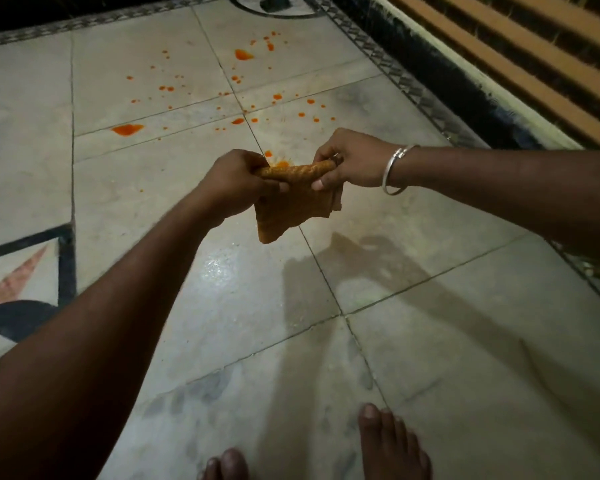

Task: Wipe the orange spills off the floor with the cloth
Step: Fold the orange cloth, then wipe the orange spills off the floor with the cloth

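Nearest us, our bare toes (392, 441) stand on the floor (430, 341). Above it we hold the cloth (293, 199) in the air, left hand (238, 183) and right hand (352, 161) each clamped on an end, refolding it, we judge. Beyond the cloth lie the spills (127, 129), unwiped. Next we must lower the cloth onto them.

Cloth (293, 199) between both hands above floor (430, 323), spills (127, 129) beyond
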The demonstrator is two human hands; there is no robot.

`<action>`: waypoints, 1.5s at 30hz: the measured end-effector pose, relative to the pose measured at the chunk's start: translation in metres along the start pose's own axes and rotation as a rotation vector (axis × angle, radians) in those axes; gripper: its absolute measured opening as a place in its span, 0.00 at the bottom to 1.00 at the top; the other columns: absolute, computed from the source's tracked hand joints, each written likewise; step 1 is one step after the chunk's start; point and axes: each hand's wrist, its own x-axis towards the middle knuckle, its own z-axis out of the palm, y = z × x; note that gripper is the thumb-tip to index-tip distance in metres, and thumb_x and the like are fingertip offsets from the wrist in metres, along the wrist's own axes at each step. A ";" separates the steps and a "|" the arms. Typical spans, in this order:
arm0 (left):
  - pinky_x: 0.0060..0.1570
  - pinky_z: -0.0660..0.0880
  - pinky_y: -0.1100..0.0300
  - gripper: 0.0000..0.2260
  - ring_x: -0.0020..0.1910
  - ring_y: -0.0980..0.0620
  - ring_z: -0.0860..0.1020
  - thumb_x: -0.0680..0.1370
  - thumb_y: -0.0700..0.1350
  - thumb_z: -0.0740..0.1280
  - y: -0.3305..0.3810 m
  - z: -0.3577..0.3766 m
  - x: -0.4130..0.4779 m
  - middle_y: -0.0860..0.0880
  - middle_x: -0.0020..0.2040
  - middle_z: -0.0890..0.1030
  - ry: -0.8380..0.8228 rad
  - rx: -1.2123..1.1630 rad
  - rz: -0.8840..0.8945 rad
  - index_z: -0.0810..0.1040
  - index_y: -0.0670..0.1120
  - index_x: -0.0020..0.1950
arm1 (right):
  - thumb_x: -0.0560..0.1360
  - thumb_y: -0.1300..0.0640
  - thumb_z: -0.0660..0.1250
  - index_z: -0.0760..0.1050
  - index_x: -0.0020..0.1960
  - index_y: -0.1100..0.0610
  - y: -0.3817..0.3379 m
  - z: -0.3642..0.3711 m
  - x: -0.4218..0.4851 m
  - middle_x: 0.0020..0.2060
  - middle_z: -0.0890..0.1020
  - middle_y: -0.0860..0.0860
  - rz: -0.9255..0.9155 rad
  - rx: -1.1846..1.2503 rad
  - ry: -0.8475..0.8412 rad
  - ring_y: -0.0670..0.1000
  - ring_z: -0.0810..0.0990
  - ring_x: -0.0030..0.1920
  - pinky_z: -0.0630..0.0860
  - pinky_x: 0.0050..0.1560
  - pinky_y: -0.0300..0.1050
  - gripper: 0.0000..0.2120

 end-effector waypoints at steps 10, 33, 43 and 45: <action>0.45 0.73 0.65 0.11 0.48 0.51 0.81 0.79 0.39 0.71 0.004 0.032 -0.018 0.48 0.52 0.84 0.054 0.230 0.315 0.84 0.44 0.61 | 0.67 0.52 0.79 0.80 0.46 0.53 0.014 -0.007 -0.027 0.41 0.79 0.47 -0.043 -0.293 -0.058 0.47 0.77 0.42 0.75 0.40 0.42 0.12; 0.77 0.41 0.32 0.31 0.84 0.41 0.47 0.84 0.65 0.51 -0.081 0.225 -0.094 0.48 0.86 0.52 -0.173 0.651 0.451 0.49 0.58 0.85 | 0.67 0.24 0.23 0.36 0.80 0.46 0.144 0.163 -0.105 0.78 0.34 0.48 0.217 -0.382 -0.189 0.51 0.36 0.79 0.43 0.77 0.58 0.47; 0.80 0.42 0.36 0.32 0.84 0.47 0.38 0.84 0.67 0.44 -0.196 0.107 -0.082 0.49 0.85 0.38 0.169 0.679 -0.104 0.38 0.57 0.84 | 0.80 0.33 0.40 0.37 0.81 0.48 0.135 0.181 -0.099 0.81 0.38 0.49 0.040 -0.460 -0.057 0.51 0.37 0.80 0.42 0.78 0.59 0.35; 0.79 0.47 0.34 0.33 0.84 0.44 0.41 0.83 0.67 0.43 -0.196 0.123 -0.124 0.46 0.86 0.41 0.182 0.660 -0.198 0.40 0.55 0.85 | 0.81 0.35 0.42 0.37 0.81 0.49 0.122 0.186 -0.086 0.81 0.38 0.50 -0.009 -0.442 -0.035 0.51 0.37 0.80 0.42 0.78 0.58 0.35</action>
